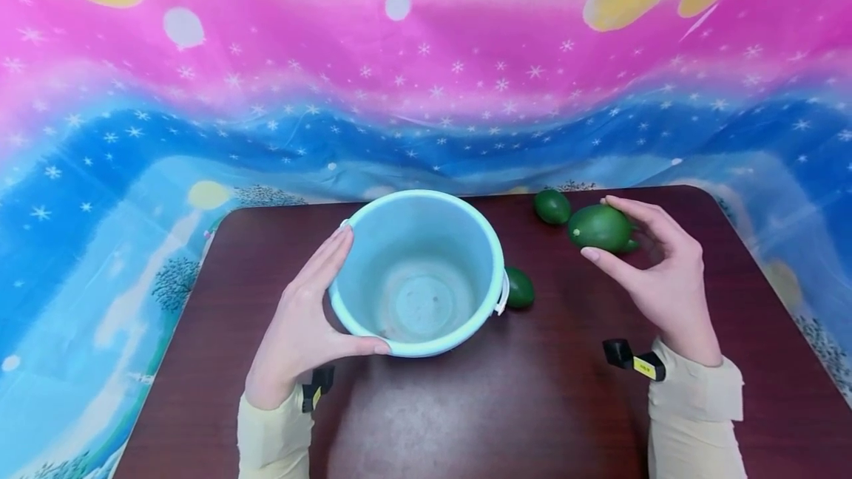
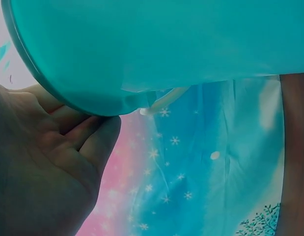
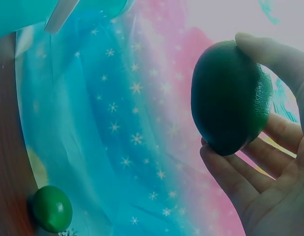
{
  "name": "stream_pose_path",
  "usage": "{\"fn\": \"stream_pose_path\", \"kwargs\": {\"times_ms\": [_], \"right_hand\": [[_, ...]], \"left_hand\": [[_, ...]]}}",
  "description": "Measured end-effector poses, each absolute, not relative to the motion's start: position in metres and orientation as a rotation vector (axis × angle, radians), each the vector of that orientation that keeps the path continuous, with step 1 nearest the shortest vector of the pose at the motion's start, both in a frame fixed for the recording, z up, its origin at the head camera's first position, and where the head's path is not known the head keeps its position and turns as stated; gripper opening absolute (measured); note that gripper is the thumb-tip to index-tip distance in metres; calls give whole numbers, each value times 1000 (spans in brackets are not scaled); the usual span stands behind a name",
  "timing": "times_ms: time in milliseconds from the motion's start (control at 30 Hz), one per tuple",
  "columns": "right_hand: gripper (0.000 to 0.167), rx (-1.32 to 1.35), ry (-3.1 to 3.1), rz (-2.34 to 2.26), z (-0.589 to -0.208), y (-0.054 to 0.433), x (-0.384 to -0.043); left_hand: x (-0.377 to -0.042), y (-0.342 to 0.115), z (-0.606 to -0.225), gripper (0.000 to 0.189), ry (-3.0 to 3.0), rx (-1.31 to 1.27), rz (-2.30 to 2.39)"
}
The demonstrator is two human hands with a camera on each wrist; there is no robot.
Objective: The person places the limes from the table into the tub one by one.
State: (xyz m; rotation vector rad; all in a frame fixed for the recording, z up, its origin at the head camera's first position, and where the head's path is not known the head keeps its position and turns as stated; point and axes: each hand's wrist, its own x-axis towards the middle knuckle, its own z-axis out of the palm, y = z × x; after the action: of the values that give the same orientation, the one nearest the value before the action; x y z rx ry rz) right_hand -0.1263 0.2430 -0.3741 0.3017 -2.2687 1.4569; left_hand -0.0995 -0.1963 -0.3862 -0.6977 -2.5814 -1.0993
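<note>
A light blue bucket (image 1: 416, 350) stands left of the table's middle, its mouth toward the head camera and nothing inside. My left hand (image 1: 302, 316) holds its left side, thumb along the near rim and fingers at the far left rim. In the left wrist view those fingers (image 2: 100, 142) meet the rim from below. Over the right part of the table, my right hand (image 1: 665, 272) pinches a dark green avocado (image 1: 595, 229) between thumb and fingertips. The right wrist view shows this avocado (image 3: 230, 98) raised, with the thumb on one end and fingers on the other.
One more avocado (image 1: 552, 207) lies near the back edge of the dark wooden table (image 1: 566, 390). Another avocado (image 1: 521, 288) is partly hidden by the bucket beside its white handle (image 1: 503, 296). A green bit (image 1: 631, 245) shows behind the held avocado. A patterned cloth (image 1: 426, 106) hangs behind.
</note>
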Motion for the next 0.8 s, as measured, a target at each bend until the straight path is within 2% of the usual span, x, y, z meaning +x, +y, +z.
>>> {"fn": "stream_pose_path", "kwargs": {"times_ms": [200, 433, 800], "right_hand": [[73, 383, -2206, 1530, -365, 230, -125], [65, 492, -2129, 1565, -345, 201, -120], [72, 656, -2089, 1589, -343, 169, -119]], "left_hand": [[-97, -195, -389, 136, -2571, -699, -1114], [-99, -196, -391, 136, -2554, -711, -1131], [-105, -197, -390, 136, -2549, -711, -1118]]}}
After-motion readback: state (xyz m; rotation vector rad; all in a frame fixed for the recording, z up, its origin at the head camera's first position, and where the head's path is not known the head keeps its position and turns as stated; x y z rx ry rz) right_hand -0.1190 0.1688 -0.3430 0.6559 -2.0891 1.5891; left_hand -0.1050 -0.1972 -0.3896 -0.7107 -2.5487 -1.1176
